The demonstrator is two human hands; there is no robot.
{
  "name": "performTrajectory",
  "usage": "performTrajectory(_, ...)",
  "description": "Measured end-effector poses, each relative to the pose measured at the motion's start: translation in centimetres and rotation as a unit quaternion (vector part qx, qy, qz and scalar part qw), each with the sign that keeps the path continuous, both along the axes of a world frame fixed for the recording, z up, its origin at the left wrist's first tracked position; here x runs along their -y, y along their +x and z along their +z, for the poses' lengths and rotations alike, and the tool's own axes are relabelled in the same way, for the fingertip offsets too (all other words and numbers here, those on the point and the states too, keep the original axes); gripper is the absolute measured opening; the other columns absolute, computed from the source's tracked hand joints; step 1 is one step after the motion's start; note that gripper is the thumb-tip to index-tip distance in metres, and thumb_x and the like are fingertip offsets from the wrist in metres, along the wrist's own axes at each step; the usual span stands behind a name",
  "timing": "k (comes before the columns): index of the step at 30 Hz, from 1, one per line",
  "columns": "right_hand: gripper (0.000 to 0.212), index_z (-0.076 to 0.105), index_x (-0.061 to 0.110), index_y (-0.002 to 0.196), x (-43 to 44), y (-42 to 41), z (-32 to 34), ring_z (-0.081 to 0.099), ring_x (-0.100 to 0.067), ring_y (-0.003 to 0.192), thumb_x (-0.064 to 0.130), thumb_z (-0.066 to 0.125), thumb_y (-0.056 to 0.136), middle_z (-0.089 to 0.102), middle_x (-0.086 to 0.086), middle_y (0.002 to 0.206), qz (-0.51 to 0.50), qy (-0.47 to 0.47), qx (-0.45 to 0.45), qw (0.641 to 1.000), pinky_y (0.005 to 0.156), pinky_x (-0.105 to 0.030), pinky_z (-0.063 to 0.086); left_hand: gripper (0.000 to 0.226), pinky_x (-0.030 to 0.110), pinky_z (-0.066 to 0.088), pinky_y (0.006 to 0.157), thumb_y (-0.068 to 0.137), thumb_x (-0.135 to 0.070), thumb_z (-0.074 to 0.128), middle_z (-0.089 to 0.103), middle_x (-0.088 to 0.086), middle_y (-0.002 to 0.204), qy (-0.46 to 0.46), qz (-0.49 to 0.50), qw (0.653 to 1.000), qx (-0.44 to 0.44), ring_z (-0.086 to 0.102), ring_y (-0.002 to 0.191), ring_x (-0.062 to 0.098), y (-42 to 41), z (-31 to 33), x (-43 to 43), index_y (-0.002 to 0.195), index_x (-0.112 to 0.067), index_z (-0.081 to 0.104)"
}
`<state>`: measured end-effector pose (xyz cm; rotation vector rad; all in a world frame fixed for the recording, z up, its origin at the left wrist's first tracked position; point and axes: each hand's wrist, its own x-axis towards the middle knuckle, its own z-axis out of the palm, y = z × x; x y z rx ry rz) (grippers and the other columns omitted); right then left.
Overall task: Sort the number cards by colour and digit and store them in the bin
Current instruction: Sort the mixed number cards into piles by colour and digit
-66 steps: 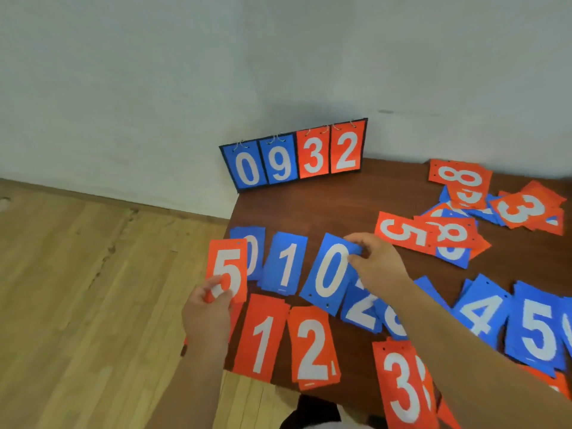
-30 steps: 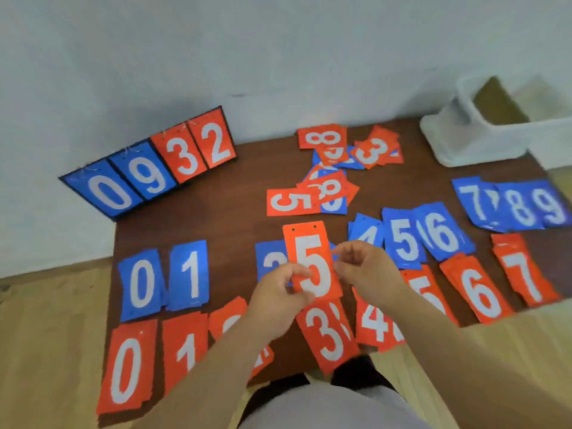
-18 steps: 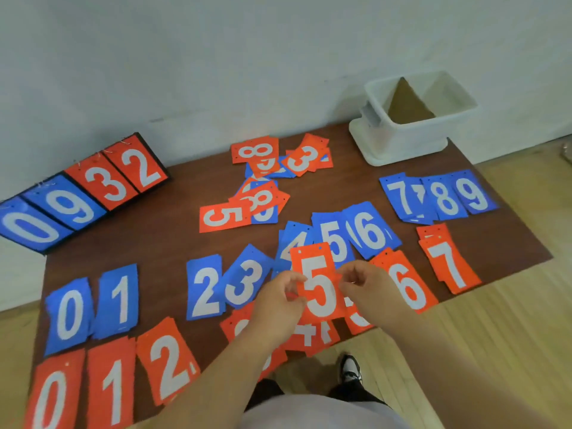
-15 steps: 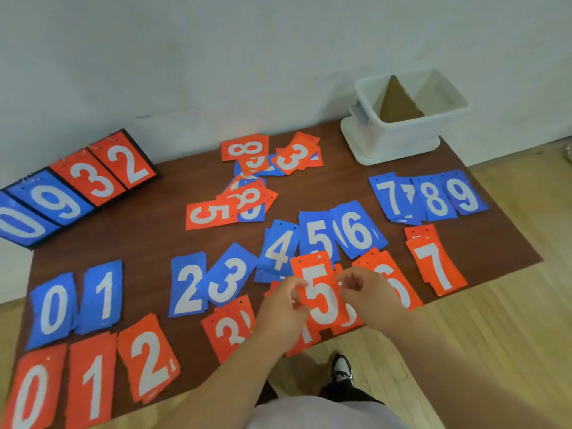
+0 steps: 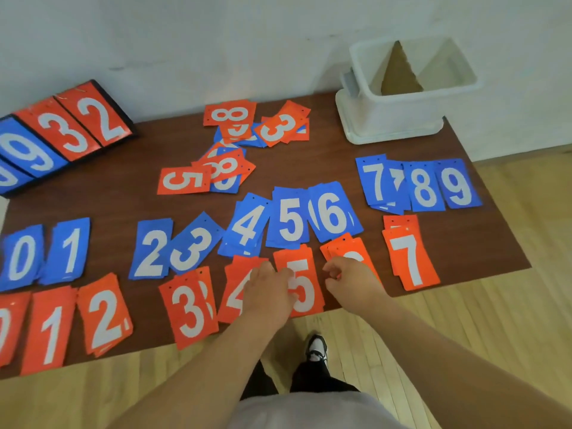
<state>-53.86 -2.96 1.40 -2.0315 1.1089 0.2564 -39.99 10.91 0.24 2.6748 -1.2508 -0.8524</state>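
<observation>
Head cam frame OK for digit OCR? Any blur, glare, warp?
Head view: even, diffuse light, no glare; digits read clearly, e.g. the orange number-5 card. Head view: left hand and right hand look slightly soft-edged. Head view: wide-angle warp slants the black-framed flip scoreboard and the white plastic bin near the edges.

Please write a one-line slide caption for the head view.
Left hand holds an orange 5 card, right hand beside it, among sorted rows on the table.
</observation>
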Motion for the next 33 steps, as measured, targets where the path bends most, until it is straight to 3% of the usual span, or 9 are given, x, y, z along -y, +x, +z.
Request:
performTrajectory(6,0.024,0.064,0.024,0.119,1.7,3.9,3.1,0.057,-0.007,0.096,0.031,0.064,0.096,0.064,0.01,0.114,0.041,-0.028,0.044,0.998,0.074,-0.019,0.047,0.049,0.039,0.047,0.098,0.092,-0.044,0.065,0.05,0.001,0.12,-0.061,0.081,0.994,0.03,0.048,0.119,0.025,5.8,3.8,-1.4,0.138,-0.032,0.053)
performTrajectory(16,0.035,0.065,0.019,0.125,4.6,19.0,2.6,0.062,-0.026,0.11,0.024,0.068,0.09,0.058,-0.007,0.131,0.088,-0.05,0.028,0.994,0.091,-0.034,0.049,0.063,0.045,0.045,0.104,0.085,-0.044,0.074,0.047,0.006,0.138,-0.048,0.185,0.979,0.072,0.049,0.127,0.032,23.0,4.7,-4.1,0.142,-0.028,0.05)
performTrajectory(19,0.035,0.064,0.019,0.122,6.2,24.8,2.1,0.062,-0.03,0.102,0.03,0.069,0.089,0.055,-0.007,0.124,0.092,-0.062,0.012,0.994,0.084,-0.038,0.054,0.068,0.047,0.045,0.106,0.088,-0.046,0.073,0.042,0.003,0.148,-0.027,0.16,0.984,0.078,0.045,0.133,0.031,28.4,4.3,-2.6,0.146,-0.029,0.043)
performTrajectory(22,0.019,0.063,0.02,0.093,7.7,30.9,0.5,0.059,-0.032,0.088,0.036,0.063,0.084,0.059,-0.009,0.103,0.082,-0.101,0.024,0.991,0.072,-0.038,0.051,0.071,0.047,0.045,0.106,0.087,-0.044,0.074,0.041,0.0,0.149,-0.019,0.109,0.991,0.079,0.042,0.135,0.029,33.1,2.8,0.0,0.148,-0.031,0.04)
performTrajectory(23,0.02,0.063,0.019,0.096,8.0,32.7,-0.2,0.058,-0.033,0.095,0.035,0.064,0.084,0.06,-0.01,0.106,0.095,-0.12,0.017,0.988,0.077,-0.039,0.05,0.072,0.047,0.044,0.107,0.086,-0.044,0.075,0.041,-0.001,0.149,-0.017,0.086,0.993,0.081,0.041,0.136,0.028,34.4,2.2,0.9,0.148,-0.031,0.039)
performTrajectory(25,0.046,0.057,0.018,0.13,8.6,35.7,-1.6,0.048,-0.036,0.123,0.033,0.069,0.088,0.049,-0.01,0.136,0.145,-0.145,-0.014,0.979,0.099,-0.045,0.047,0.077,0.047,0.041,0.11,0.084,-0.044,0.076,0.04,-0.002,0.152,-0.005,0.035,0.996,0.084,0.038,0.138,0.026,36.6,0.7,2.6,0.149,-0.033,0.037)
performTrajectory(27,0.061,0.046,0.021,0.144,9.3,37.6,-2.4,0.037,-0.034,0.136,0.033,0.07,0.09,0.039,-0.007,0.15,0.196,-0.157,-0.041,0.967,0.108,-0.049,0.042,0.08,0.046,0.038,0.111,0.083,-0.045,0.076,0.038,-0.004,0.153,0.016,-0.024,0.997,0.077,0.036,0.139,0.026,38.0,-0.4,3.8,0.15,-0.036,0.034)
performTrajectory(30,0.063,0.048,0.026,0.142,10.5,38.6,-3.2,0.042,-0.034,0.132,0.039,0.074,0.087,0.045,-0.006,0.144,0.22,-0.17,-0.067,0.958,0.105,-0.049,0.045,0.079,0.046,0.038,0.106,0.079,-0.052,0.076,0.042,-0.002,0.142,0.035,-0.056,0.996,0.066,0.039,0.132,0.026,39.2,-1.2,4.6,0.146,-0.04,0.036)
performTrajectory(33,0.067,0.049,0.029,0.139,10.9,38.3,-3.2,0.052,-0.033,0.122,0.041,0.079,0.08,0.05,-0.007,0.138,0.179,-0.159,-0.064,0.969,0.098,-0.048,0.051,0.083,0.045,0.042,0.099,0.072,-0.06,0.079,0.046,-0.001,0.132,0.052,-0.045,0.995,0.068,0.046,0.124,0.026,39.8,-1.0,4.7,0.141,-0.038,0.039)
